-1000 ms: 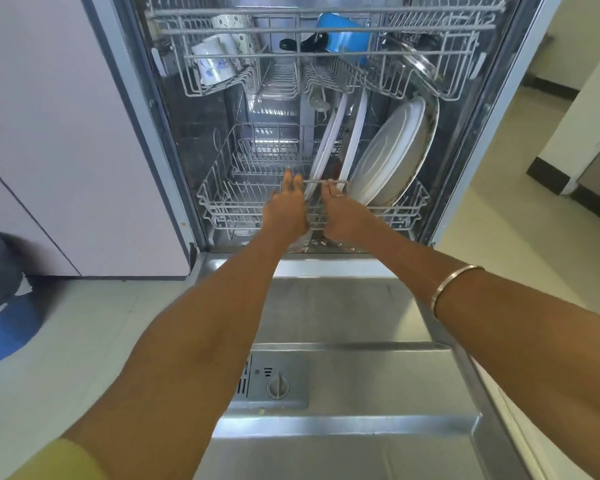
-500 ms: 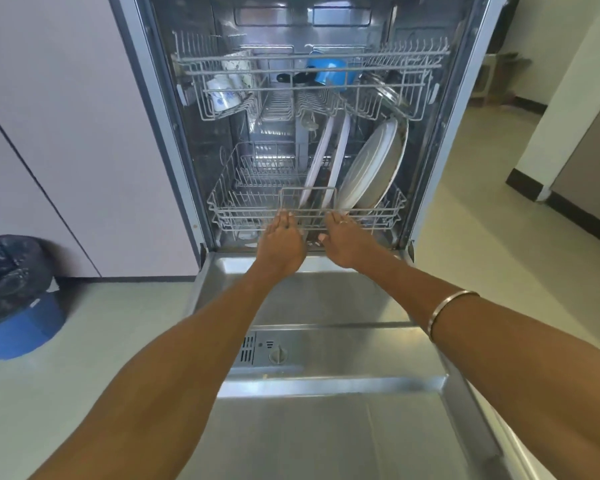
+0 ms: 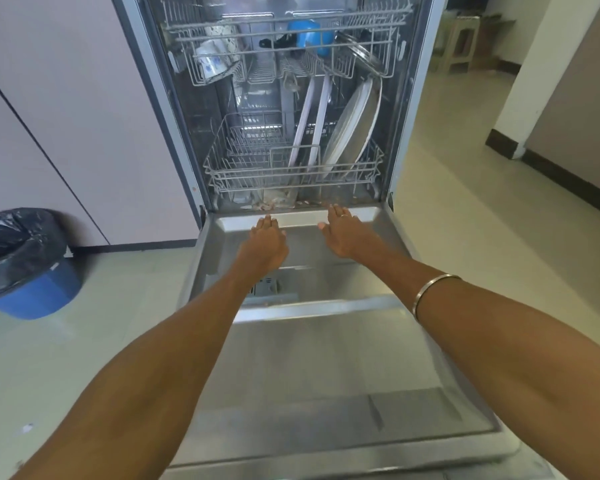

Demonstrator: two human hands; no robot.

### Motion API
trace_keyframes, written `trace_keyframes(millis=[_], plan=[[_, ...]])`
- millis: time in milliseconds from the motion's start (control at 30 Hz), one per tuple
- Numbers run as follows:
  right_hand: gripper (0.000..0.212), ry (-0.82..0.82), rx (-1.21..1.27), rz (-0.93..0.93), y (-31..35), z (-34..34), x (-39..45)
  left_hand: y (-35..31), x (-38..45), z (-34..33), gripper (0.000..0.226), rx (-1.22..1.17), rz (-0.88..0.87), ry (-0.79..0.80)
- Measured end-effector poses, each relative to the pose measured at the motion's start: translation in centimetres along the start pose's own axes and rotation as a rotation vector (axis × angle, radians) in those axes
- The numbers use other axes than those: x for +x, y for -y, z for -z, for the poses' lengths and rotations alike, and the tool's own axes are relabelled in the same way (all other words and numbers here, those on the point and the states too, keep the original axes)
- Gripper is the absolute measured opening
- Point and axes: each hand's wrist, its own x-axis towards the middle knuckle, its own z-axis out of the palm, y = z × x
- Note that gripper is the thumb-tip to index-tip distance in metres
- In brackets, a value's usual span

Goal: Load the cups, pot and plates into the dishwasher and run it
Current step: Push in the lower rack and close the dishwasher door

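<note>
Hands: A person's left hand (image 3: 265, 241) and right hand (image 3: 343, 233) stretch forward over the hinge end of the lowered stainless-steel dishwasher door (image 3: 326, 368), palms down, fingers straight and close together, holding nothing; whether they touch the metal cannot be told. A ring sits on a right finger and a thin silver bangle (image 3: 433, 292) circles the right forearm.

Dishwasher: The tall open dishwasher (image 3: 406, 98) stands between a pale cabinet panel (image 3: 66, 116) on its left and cream floor tiles (image 3: 465, 202) on its right, its door lying flat toward the camera.

Lower rack: The grey wire lower rack (image 3: 239, 174) sits inside the tub, just beyond the fingertips. On its right half stand two thin white plates (image 3: 314, 119) edge-on, and beside them larger white round plates (image 3: 355, 123) lean to the right.

Upper rack: The grey wire upper rack (image 3: 361, 36) carries white cups with blue print (image 3: 213, 58) at left, a bright blue pot with a black handle (image 3: 310, 38) in the middle, and a round glass lid with a metal rim (image 3: 364, 58) tilted at right.

Tub floor: Pale scraps lie on the bottom behind the door sill.

Surroundings: A blue bin lined with a black plastic bag (image 3: 25, 265) stands on the floor at far left; a light stool (image 3: 461, 43) stands in the room beyond.
</note>
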Motion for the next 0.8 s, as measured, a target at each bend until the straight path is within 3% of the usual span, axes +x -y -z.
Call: trace_keyframes(millis=[467,600,800], plan=[[0.06,0.097,0.06,-0.025,0.0,-4.5,-5.6,-1.7,-6.1,-3.6,0.049,-0.06,0.024,0.058],[0.059,0.189,0.101,-0.062,-0.5,-5.5,-8.4,-3.1,-8.3,-5.1,0.053,-0.065,0.08,0.238],[0.057,0.279,0.144,-0.087,-0.9,-5.6,-13.9,-6.2,-14.1,-5.7,0.054,-0.108,0.134,0.346]])
